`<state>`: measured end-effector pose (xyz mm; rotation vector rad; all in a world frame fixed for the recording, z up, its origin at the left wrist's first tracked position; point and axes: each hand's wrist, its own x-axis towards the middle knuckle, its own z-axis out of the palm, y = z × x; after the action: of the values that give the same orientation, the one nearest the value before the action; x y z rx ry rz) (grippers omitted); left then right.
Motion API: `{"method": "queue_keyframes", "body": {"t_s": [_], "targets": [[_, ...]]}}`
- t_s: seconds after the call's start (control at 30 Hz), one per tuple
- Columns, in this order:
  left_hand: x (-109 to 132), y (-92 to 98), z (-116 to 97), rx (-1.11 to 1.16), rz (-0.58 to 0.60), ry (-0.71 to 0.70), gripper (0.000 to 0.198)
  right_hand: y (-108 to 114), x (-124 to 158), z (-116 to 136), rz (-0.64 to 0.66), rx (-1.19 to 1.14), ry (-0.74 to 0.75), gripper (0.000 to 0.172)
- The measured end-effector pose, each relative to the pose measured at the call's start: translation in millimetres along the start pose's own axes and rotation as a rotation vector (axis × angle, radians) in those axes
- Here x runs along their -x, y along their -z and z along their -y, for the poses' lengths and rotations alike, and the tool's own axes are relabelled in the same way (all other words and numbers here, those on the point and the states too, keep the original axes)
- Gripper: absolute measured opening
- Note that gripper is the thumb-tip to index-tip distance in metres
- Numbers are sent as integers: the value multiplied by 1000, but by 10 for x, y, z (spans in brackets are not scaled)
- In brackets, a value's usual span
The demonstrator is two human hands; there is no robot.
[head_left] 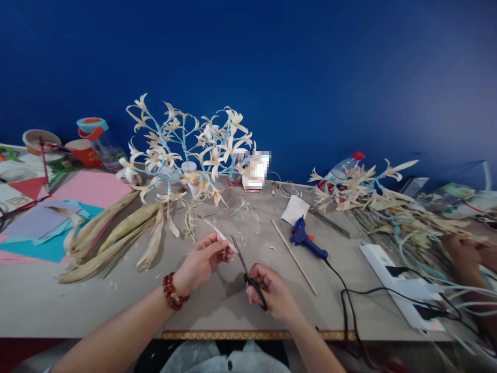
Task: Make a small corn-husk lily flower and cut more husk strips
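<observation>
A thin, pale strip of dried husk (217, 231) is pinched between the thumb and fingers of my left hand (209, 255), which wears a red bead bracelet. My right hand (267, 289) grips black-handled scissors (253, 284), their blades pointing up and away beside the left fingertips. Whether the blades touch the strip I cannot tell. Small pale scraps (240, 237) lie on the table just beyond both hands. To the left are long dried corn husks (128, 233). Behind them stand pale husk flowers (213, 150) on light-blue stems.
At right lie a blue glue gun (306, 238), a wooden stick (294, 257) and a white power strip (399, 287) with trailing black cables. Coloured paper (93, 189) covers the left side. Another person's hand (466, 254) rests at the far right near more flowers (361, 184).
</observation>
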<state>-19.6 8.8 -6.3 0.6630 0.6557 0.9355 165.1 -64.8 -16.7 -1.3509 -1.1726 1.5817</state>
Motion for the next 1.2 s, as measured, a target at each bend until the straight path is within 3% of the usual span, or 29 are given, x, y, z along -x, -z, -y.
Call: {"method": "queue_keyframes", "body": {"t_s": [0.23, 0.47, 1.2], "targets": [[27, -1, -24, -195, 21, -117, 12, 129, 28, 16, -19, 68, -24, 47], [3, 20, -21, -277, 56, -120, 16, 256, 49, 135, 84, 188, -18, 48], [-15, 27, -11, -349, 33, -121, 19, 167, 8, -12, 68, 71, -54, 41]]}}
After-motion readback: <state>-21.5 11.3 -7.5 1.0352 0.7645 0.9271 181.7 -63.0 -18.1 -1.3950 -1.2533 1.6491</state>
